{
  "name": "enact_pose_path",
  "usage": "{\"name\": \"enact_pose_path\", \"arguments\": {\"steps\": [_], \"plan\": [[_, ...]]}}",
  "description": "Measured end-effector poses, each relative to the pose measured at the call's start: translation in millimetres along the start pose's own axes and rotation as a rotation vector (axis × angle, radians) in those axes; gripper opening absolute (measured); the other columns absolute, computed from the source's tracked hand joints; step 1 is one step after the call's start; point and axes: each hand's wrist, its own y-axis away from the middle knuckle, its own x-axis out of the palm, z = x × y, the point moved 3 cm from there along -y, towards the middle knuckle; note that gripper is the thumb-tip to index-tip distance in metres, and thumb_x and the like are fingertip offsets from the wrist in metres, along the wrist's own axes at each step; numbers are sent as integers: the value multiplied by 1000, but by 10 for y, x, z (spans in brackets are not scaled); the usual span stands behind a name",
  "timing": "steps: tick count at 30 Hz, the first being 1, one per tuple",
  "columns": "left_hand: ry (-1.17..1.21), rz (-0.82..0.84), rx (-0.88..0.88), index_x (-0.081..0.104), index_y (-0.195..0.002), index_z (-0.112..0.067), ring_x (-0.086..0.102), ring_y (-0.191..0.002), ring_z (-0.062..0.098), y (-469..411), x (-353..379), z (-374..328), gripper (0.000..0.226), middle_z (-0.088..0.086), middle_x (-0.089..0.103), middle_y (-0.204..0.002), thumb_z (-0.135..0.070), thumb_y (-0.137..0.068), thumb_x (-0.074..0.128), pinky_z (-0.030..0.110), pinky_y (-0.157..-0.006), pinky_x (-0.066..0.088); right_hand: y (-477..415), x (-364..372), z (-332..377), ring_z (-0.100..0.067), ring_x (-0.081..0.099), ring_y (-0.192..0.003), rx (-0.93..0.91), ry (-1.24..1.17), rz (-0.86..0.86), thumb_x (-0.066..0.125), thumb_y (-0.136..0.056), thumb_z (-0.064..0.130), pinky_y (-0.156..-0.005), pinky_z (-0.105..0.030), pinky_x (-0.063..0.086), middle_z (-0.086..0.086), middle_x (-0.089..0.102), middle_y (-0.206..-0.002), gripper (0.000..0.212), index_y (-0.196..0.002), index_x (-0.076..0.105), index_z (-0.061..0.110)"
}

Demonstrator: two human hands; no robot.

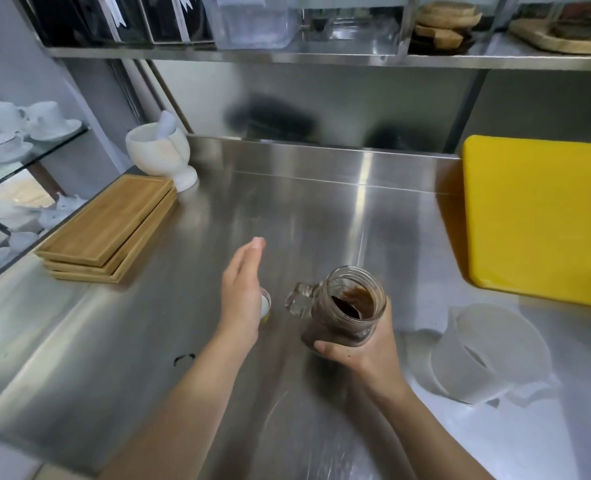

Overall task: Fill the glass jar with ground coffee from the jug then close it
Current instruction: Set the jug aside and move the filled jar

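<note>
Right hand (363, 351) grips the clear handled glass jar (346, 313) of brown ground coffee low on its body: rigid, breakable, likely slick, fairly heavy; left hand (242, 299) flat, fingers spread, holding nothing.

Left hand (244, 292) flat with fingers extended; right hand (363, 344) curled in a firm grip.

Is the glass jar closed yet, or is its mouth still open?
Open. The glass jar, held tilted in the right hand, shows a bare rim with ground coffee visible inside; no lid is on it.
</note>
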Motion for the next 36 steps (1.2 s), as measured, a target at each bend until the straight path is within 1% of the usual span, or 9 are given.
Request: {"name": "enact_pose_path", "arguments": {"steps": [3,5,9,16,20,22,26,30,36], "plan": [[104,-149,7,61,-99,-23,54,-114,9,-12,-87,-6,18,-2,62,-116,-29,-91,46,19,-99,38,41,21,0,-6,60,-104,7,0,7,84,-38,6,-84,-14,45,-2,57,-114,85,-110,42,22],[54,1,-5,61,-103,-20,56,-99,0,161,66,52,18,-7,62,-106,-25,-91,47,7,-84,42,66,45,-10,-8,60,-104,20,-6,17,84,-37,15,-84,-16,46,-2,58,-114,87,-112,42,20],[-189,307,5,67,-87,-17,60,-85,3,458,322,263,20,-9,69,-87,-32,-87,54,23,-85,45,132,20,-6,-14,61,-104,18,-15,21,83,-36,16,-84,-21,48,-9,59,-114,90,-115,41,13],[-262,188,48,21,-44,-22,18,-49,11,411,369,241,54,-10,18,-45,-39,-83,54,29,-49,17,167,-70,27,-26,60,-107,32,-47,54,84,-39,11,-89,-31,50,-15,61,-115,92,-120,42,5],[-158,56,-103,34,-43,-20,25,-51,16,280,286,304,47,-2,28,-48,-22,-83,58,30,-52,20,131,-114,124,-26,53,-119,127,-85,285,81,-55,8,-99,-33,44,-11,58,-127,86,-131,42,12],[-51,-62,-175,44,-59,-12,28,-59,20,224,191,336,27,3,31,-57,-21,-81,59,31,-53,22,104,-157,181,-17,45,-129,150,-82,341,79,-64,29,-103,-26,39,-2,51,-138,83,-136,39,18],[21,-223,-166,38,-51,-17,24,-53,20,120,17,282,33,2,27,-50,-22,-76,59,33,-52,18,-37,-173,306,5,36,-130,151,-82,74,59,-59,79,-106,-18,26,23,43,-140,81,-129,42,41],[96,-291,-152,31,-46,-21,24,-48,17,138,-24,187,42,-10,28,-34,-19,-78,57,31,-51,20,-70,-66,340,17,34,-121,48,-103,-259,45,-77,66,-111,-28,22,36,36,-132,49,-122,33,55],[93,-321,-94,34,-46,-16,27,-54,19,208,-68,162,39,0,29,-45,-15,-78,55,33,-53,23,71,478,259,-7,48,-124,51,-68,279,72,-68,36,-106,-28,37,7,54,-134,81,-138,34,24]]}}
